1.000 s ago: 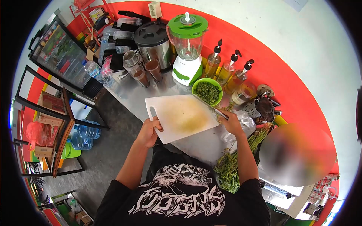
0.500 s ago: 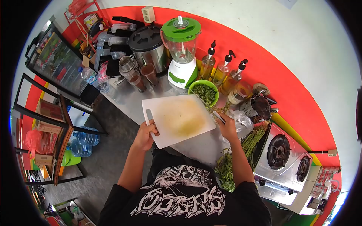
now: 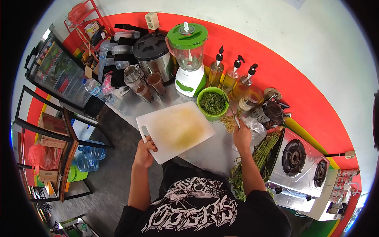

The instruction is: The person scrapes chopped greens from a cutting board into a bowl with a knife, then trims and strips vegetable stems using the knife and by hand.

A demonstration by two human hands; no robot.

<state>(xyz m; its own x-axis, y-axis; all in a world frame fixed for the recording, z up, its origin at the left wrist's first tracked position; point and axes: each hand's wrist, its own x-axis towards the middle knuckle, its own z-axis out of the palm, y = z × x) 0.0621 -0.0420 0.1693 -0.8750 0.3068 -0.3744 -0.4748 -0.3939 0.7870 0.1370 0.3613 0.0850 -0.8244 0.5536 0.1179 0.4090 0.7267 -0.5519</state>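
My left hand (image 3: 144,152) is closed around the handle edge of a white cutting board (image 3: 158,126), which has a greenish-yellow stain and no food on it. In my right hand (image 3: 241,136) is a knife (image 3: 235,117), its blade pointing up and away from me toward the bowl. Just beyond the board stands a green bowl (image 3: 215,115) full of chopped green leaves (image 3: 212,102). A small heap of pale stems (image 3: 227,123) lies between the bowl and my right hand. Long leafy stalks (image 3: 258,160) rest beside my right forearm.
A green-lidded blender (image 3: 190,79) stands behind the bowl, with pump bottles (image 3: 230,79) to its right. At far right is a gas stove (image 3: 302,158); a clear plastic bag (image 3: 256,128) sits nearer. Glasses (image 3: 156,83) and a steel pot (image 3: 158,63) stand at back left.
The cutting board has moved left, away from the bowl, with my left hand. My right hand has shifted slightly right, and the knife's blade now shows clear of the board.
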